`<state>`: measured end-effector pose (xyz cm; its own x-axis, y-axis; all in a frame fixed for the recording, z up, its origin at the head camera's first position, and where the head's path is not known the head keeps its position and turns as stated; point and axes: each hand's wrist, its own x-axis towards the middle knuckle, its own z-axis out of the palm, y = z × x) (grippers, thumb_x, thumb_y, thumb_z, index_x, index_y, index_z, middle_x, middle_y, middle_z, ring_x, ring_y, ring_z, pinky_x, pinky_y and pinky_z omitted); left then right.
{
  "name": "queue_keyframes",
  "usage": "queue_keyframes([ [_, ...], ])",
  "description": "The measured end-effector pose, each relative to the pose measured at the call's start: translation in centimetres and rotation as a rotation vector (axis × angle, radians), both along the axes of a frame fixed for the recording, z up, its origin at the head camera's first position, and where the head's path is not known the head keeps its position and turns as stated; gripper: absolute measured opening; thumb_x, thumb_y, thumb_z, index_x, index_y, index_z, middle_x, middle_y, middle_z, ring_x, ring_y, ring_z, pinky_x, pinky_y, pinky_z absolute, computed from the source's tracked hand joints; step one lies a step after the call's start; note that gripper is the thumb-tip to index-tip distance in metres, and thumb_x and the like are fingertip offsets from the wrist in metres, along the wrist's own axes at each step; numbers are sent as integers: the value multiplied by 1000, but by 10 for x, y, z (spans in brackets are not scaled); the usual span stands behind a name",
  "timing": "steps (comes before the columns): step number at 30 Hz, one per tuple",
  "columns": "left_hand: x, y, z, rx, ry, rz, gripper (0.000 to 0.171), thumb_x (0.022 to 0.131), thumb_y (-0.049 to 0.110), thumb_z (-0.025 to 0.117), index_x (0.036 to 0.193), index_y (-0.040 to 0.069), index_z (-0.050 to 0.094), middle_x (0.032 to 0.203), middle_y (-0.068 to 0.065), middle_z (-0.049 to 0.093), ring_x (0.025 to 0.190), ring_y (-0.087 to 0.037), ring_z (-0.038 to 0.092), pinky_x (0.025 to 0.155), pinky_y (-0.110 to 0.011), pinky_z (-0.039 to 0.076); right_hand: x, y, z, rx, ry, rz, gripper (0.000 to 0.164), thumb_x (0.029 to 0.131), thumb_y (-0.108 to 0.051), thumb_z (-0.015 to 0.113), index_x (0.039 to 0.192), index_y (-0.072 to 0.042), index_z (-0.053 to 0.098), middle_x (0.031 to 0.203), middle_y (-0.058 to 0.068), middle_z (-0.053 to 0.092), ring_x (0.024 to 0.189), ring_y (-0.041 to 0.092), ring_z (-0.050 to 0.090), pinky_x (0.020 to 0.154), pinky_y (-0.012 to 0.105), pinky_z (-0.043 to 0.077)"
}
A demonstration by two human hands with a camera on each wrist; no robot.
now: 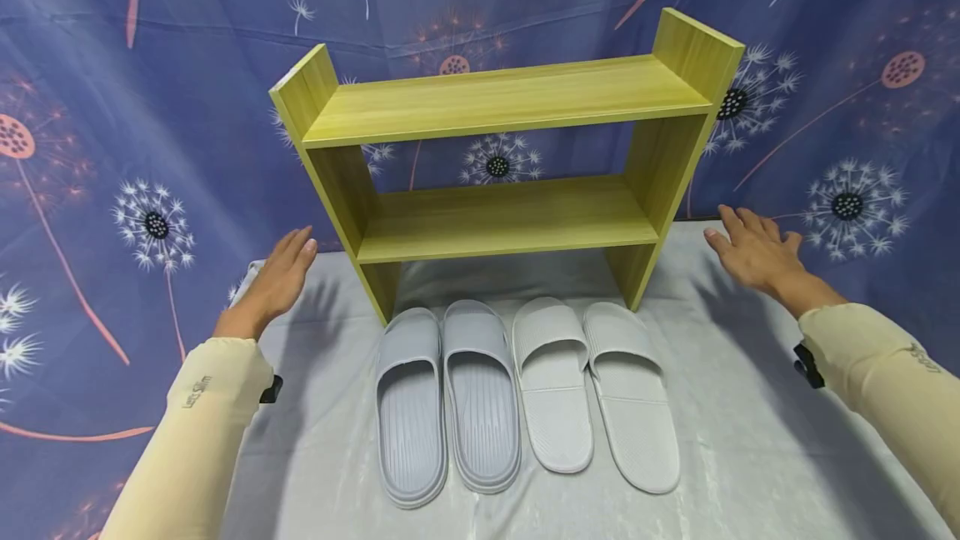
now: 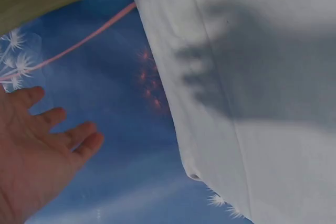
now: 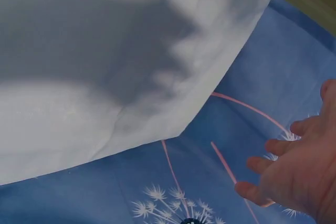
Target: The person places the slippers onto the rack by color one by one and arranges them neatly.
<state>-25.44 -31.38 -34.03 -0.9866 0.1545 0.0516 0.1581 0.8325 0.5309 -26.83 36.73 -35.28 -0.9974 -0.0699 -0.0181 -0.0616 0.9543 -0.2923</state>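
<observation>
A small wooden two-tier shelf (image 1: 510, 219) stands at the back of the table in the head view, its boards bare. In front of it lie two pairs of slippers side by side, toes toward the shelf: blue-grey slippers (image 1: 480, 415) on the left and pale grey slippers (image 1: 637, 440) on the right. To the left of the shelf my left hand (image 1: 273, 282) hovers, fingers extended, touching nothing. My right hand (image 1: 753, 252) is held out on the other side, fingers spread and apart from the shelf. Both wrist views show the hands holding nothing.
A pale grey cloth (image 1: 720, 457) covers the table, and both arms cast shadows on it. Behind hangs a blue curtain (image 1: 225, 148) with a dandelion print. The table's edge (image 2: 168, 93) shows in the left wrist view.
</observation>
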Motion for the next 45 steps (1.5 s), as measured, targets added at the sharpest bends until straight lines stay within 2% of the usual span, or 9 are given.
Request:
queue_keyframes([
  [3,2,4,-1,54,34,-21,67,103,51,13,155,10,8,159,-21,4,144,-43,2,114,-67,6,2,-2,0,6,17,-9,77,100,-58,9,153,-5,-5,151,36,1,129,64,3,92,85,-2],
  [9,6,13,-2,64,99,-40,64,105,47,16,154,7,12,156,-25,14,142,-46,11,115,-63,10,7,-6,1,2,56,-41,79,99,-59,8,152,-1,-2,149,38,7,126,66,8,91,84,5],
  [14,10,21,-1,81,122,-48,62,105,47,19,156,13,8,150,-24,32,131,-46,38,111,-62,24,12,-11,2,-11,85,-65,81,99,-59,9,152,1,0,147,40,12,123,67,13,90,83,11],
  [18,10,28,-1,104,174,-56,59,106,41,23,156,13,8,137,-22,47,112,-44,55,98,-59,40,16,-15,2,-12,106,-75,81,100,-58,12,151,3,2,144,42,15,120,67,18,88,81,17],
  [22,10,35,-3,147,203,-76,59,106,39,25,155,11,9,136,-22,47,105,-42,59,85,-56,50,20,-19,1,-17,115,-89,80,100,-57,15,151,5,5,140,44,19,115,67,23,83,80,24],
  [27,12,42,-7,211,174,-88,63,105,43,27,155,13,4,140,-23,43,103,-41,61,79,-52,57,25,-23,0,-54,103,-104,82,99,-58,16,151,4,1,140,45,19,114,67,27,77,80,31],
  [33,13,47,-11,279,190,-97,61,104,40,30,155,17,5,136,-24,45,99,-42,62,73,-48,60,29,-28,0,-73,104,-98,84,99,-60,17,151,4,-1,140,45,18,112,67,30,78,80,32],
  [41,15,55,-12,345,205,-111,60,105,36,31,154,10,7,131,-26,46,98,-46,61,71,-45,61,38,-43,0,-71,174,-72,81,101,-55,22,149,9,9,130,47,30,112,64,36,84,76,35],
  [45,16,59,-12,371,215,-113,55,105,33,31,152,12,14,128,-26,47,95,-44,62,70,-44,61,43,-48,0,-78,178,-70,80,101,-54,23,148,10,8,128,47,31,109,64,39,82,75,37],
])
